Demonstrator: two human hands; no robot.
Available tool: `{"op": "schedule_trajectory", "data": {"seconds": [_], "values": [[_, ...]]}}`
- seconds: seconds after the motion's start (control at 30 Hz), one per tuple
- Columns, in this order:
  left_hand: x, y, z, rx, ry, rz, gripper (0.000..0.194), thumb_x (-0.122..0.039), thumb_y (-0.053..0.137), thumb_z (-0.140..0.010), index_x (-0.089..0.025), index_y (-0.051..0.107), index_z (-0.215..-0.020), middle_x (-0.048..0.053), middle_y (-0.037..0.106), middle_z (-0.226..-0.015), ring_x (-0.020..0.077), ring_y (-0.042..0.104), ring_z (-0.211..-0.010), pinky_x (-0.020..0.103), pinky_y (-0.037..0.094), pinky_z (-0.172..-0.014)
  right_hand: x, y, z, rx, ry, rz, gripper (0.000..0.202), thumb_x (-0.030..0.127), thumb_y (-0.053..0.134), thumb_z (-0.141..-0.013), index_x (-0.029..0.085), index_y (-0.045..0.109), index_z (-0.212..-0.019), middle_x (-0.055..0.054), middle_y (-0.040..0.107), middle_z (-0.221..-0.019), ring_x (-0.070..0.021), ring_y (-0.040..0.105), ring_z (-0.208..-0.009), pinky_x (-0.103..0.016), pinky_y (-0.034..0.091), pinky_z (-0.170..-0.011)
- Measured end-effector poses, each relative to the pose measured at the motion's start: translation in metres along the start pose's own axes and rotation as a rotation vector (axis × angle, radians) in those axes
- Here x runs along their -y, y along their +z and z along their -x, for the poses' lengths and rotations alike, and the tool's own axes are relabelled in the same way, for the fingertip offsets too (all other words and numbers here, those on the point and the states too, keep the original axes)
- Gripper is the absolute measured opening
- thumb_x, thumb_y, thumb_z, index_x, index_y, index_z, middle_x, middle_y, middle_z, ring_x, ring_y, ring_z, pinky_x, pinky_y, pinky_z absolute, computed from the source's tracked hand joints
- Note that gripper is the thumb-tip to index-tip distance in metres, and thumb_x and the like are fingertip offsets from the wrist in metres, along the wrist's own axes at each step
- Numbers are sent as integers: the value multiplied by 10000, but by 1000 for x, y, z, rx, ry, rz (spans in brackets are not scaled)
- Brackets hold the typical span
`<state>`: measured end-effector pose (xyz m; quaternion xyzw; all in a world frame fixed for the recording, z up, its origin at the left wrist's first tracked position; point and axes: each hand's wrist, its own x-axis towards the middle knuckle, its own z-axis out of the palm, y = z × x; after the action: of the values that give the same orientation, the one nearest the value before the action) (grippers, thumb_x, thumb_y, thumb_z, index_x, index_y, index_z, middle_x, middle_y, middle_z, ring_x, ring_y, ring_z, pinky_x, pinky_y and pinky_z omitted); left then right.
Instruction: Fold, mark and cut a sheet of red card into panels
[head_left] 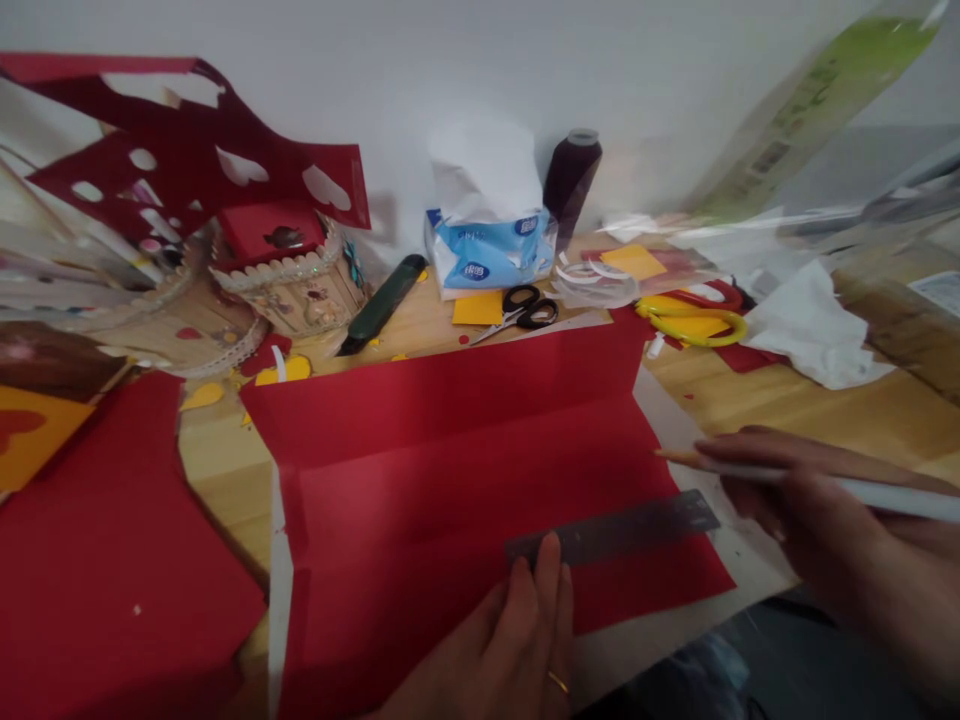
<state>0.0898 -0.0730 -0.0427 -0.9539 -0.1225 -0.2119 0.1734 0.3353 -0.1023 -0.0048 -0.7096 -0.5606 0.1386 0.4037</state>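
Note:
A folded red paper sheet (450, 470) lies on the wooden table (787, 400) in front of me. A grey metal ruler (622, 528) rests across its lower right part. My left hand (510, 645) presses flat on the ruler's left end, fingers together, a ring on one finger. My right hand (817, 510) grips a white pencil (795, 478), whose tip sits at the paper's right edge just above the ruler.
Black scissors (521, 310), a dark utility knife (382, 305), a blue tissue pack (487, 250), a dark thread spool (571, 180) and yellow-handled scissors (694, 322) lie at the back. Cut red paper (112, 580) lies left, a decorated box (289, 270) behind it.

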Motion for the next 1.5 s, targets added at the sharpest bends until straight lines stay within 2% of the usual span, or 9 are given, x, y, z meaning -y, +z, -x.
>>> {"op": "schedule_trajectory", "data": {"seconds": [0.07,0.17,0.3,0.4,0.6,0.83,1.13,1.33,1.5], "values": [[0,-1,-1,-9,-1,-6,317,-154,379,-918,-72,679,-980,51,721,-981,125,644,-867,223,445,-735,22,14,-8,127,-42,-132,154,398,597,-809,267,654,-750,24,667,-651,-111,611,-526,-157,478,-425],[0,0,-1,-8,16,-24,372,-90,321,-900,-77,681,-993,43,719,-988,128,646,-883,227,449,-736,45,36,-15,303,-76,-278,135,277,633,-768,229,550,-673,67,569,-516,-61,510,-402,-116,391,-348],[-3,2,2,26,57,-54,361,-86,345,-884,-49,661,-1054,64,710,-1018,148,648,-897,251,458,-783,47,55,-12,534,-69,-320,147,210,581,-815,214,495,-697,69,558,-547,-45,500,-441,-105,354,-367],[-4,3,5,31,49,-28,346,-76,372,-870,-64,669,-1047,57,711,-1013,150,650,-884,255,463,-775,42,61,-9,612,-41,-339,156,235,571,-832,212,472,-713,63,570,-565,-49,508,-465,-117,350,-380],[0,0,2,59,51,-26,322,-115,379,-916,-88,661,-1069,37,708,-1026,142,636,-911,249,451,-784,36,66,-8,662,14,-294,187,297,583,-824,214,480,-692,36,600,-570,-75,510,-470,-159,370,-391],[0,-1,-1,39,-3,-63,332,-98,369,-907,-132,687,-998,-13,725,-949,93,633,-858,194,450,-750,34,67,-8,707,56,-298,209,362,577,-821,222,493,-689,27,614,-563,-94,533,-466,-181,385,-383],[-1,0,-2,51,-11,-67,368,-87,333,-909,-149,684,-1002,-39,721,-976,84,641,-878,185,461,-757,33,64,-10,732,36,-234,209,361,582,-820,227,489,-689,28,632,-576,-99,550,-483,-184,397,-394],[-2,-1,0,41,-34,-49,355,-104,336,-907,-102,671,-1026,15,722,-981,92,642,-880,180,458,-720,32,56,-13,672,-7,-192,218,338,572,-803,222,472,-647,42,558,-502,-81,485,-417,-171,345,-351],[-1,0,-1,30,-37,-25,387,-75,310,-897,-106,682,-998,17,724,-974,98,642,-886,189,454,-718,17,43,-10,598,-41,-61,222,347,577,-810,218,494,-650,39,555,-527,-79,491,-445,-173,365,-391]]}}
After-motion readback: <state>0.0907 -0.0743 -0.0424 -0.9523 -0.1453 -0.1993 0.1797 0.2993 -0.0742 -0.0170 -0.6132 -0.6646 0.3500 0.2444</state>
